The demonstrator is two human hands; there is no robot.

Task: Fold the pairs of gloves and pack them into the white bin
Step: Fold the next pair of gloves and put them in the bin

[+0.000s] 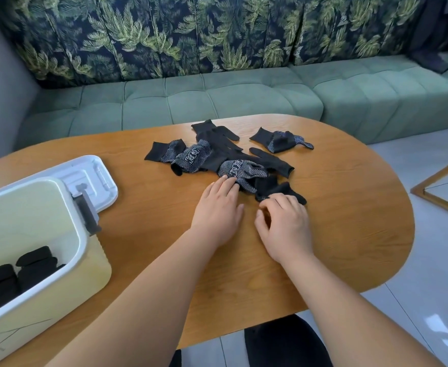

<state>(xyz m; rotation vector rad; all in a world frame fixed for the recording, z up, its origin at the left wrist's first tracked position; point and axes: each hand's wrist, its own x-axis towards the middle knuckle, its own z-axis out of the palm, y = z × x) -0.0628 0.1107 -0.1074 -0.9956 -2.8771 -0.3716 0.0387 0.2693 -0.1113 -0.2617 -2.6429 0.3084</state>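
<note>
- Head view: the left hand (218,205) lay flat right of the white bin (83,242), fingers (229,182) straight, touching a dotted black glove (241,170) at the glove pile's (217,154) near edge.
- Farther right of the bin, the right hand (283,223) had curled fingers pinching a plain black glove (283,190).
- Folded gloves (19,271) lay inside the bin; its lid (98,173) lay just behind it on the tabletop (349,207).

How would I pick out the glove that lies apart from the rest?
Find the oval wooden table in front of the green sofa. Past the heap of black gloves at its middle, toward the far right, lies one crumpled glove. It alone sits apart from the heap.
</note>
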